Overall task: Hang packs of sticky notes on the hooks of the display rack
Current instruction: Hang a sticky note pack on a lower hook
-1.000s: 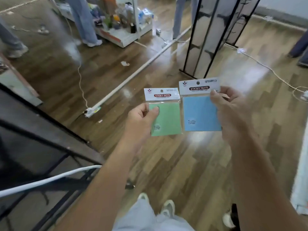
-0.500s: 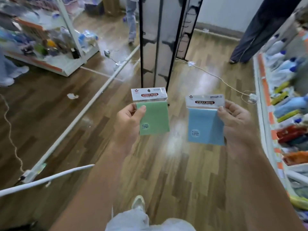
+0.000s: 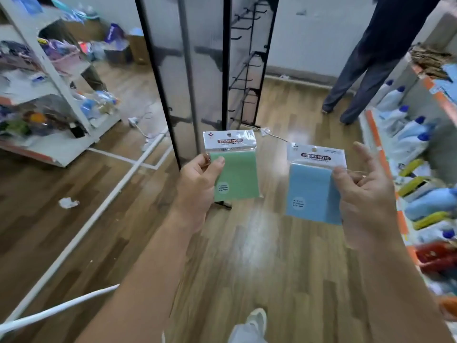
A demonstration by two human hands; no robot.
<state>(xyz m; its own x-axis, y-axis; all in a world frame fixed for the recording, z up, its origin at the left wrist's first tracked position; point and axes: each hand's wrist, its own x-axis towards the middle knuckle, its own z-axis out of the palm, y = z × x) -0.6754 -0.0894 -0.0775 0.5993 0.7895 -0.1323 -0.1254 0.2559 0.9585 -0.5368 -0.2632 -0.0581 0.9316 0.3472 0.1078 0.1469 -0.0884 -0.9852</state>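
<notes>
Pinching the green pack by its left edge with the left hand, thumb across the front. Pinching the blue pack by its right edge with the right hand, index finger raised free. Holding both upright above the wooden floor, now apart rather than edge to edge as a second ago. Facing the display rack from much nearer than before, with its black hooks newly in view on the far side. Not yet hanging either pack. Apparently finishing the approach; next, probably lining one header hole up with a hook tip.
</notes>
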